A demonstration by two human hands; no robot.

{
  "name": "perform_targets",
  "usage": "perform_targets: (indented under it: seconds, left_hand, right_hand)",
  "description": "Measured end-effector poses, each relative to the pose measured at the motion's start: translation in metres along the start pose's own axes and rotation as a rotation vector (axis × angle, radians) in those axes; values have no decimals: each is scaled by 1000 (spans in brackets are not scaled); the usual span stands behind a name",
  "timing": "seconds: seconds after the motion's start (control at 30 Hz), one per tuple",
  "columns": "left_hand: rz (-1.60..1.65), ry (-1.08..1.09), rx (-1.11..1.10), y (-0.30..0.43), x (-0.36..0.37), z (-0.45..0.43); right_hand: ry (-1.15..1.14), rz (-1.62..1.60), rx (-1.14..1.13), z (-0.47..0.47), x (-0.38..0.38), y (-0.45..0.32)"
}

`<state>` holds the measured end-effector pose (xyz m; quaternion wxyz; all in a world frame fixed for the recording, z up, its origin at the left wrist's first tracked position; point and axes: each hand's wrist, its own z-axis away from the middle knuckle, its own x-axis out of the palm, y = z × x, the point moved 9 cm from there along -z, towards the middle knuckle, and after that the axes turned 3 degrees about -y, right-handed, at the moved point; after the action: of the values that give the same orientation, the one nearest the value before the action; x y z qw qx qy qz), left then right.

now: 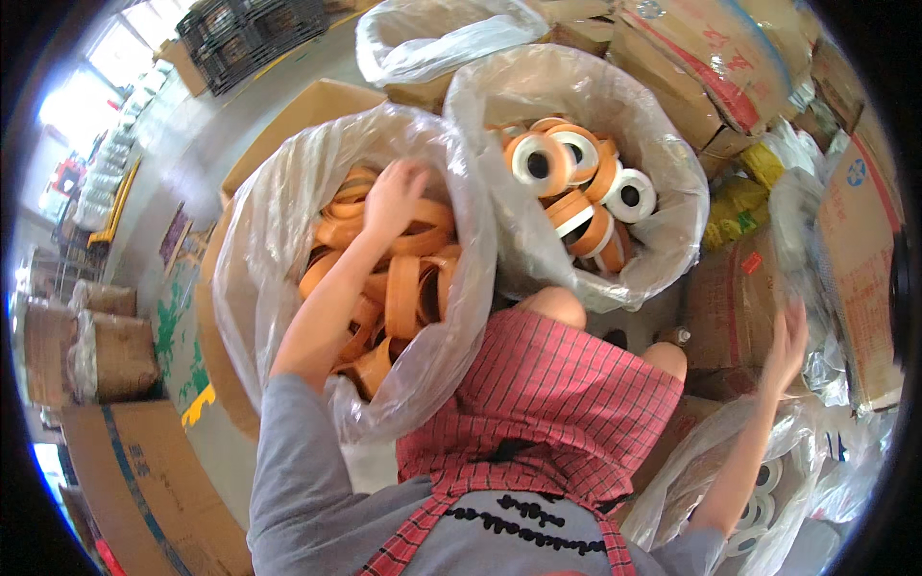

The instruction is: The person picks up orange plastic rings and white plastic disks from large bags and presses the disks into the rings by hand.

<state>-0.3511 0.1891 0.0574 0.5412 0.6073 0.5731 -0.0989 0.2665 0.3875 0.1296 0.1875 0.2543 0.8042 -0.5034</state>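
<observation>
My left hand [395, 198] reaches into a clear plastic bag [266, 288] lining a carton, over a heap of orange ring-shaped rolls [403, 295]. It touches the upper rolls; blur hides whether its fingers grip one. Off to the right, my right hand [786, 345] is raised beside crumpled clear plastic [796, 237], fingers extended, with nothing visible in it. A second plastic-lined container [666, 237] in front of me holds orange rolls with white cores [594, 173]. Below my right forearm, another clear bag [677, 475] contains white rings [763, 504].
A third plastic-lined carton [454, 50] stands farther ahead. Cardboard boxes [720, 302] and a tilted printed carton [861, 266] crowd the right side. At left lie a large flat carton [144, 489] and stacked boxes [119, 353]. Black crates [248, 36] stand in the background.
</observation>
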Motion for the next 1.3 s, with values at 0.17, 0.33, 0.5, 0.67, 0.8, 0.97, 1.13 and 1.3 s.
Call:
perform_targets:
  seconds: [0.17, 0.33, 0.5, 0.67, 0.8, 0.97, 1.13, 1.3]
  left_hand:
    - [-482, -311, 22, -106, 97, 10]
    - [-753, -623, 38, -116, 166, 13]
    - [-893, -727, 2, -109, 168, 17]
    - [-466, -416, -83, -53, 59, 30]
    - [572, 90, -399, -1, -44, 21]
    - [1852, -157, -313, 104, -52, 31]
    - [2064, -402, -458, 239, 31, 56]
    - [1971, -676, -453, 327, 88, 107]
  right_hand:
    - [483, 62, 493, 144, -273, 334]
    - [-19, 898, 712, 247, -295, 457]
    - [-338, 918, 804, 281, -223, 518]
    - [-400, 862, 781, 275, -192, 520]
    - [-368, 791, 677, 264, -209, 498]
    - [-163, 754, 440, 238, -256, 404]
    - [356, 637, 247, 189, -305, 137]
    - [121, -750, 616, 132, -142, 58]
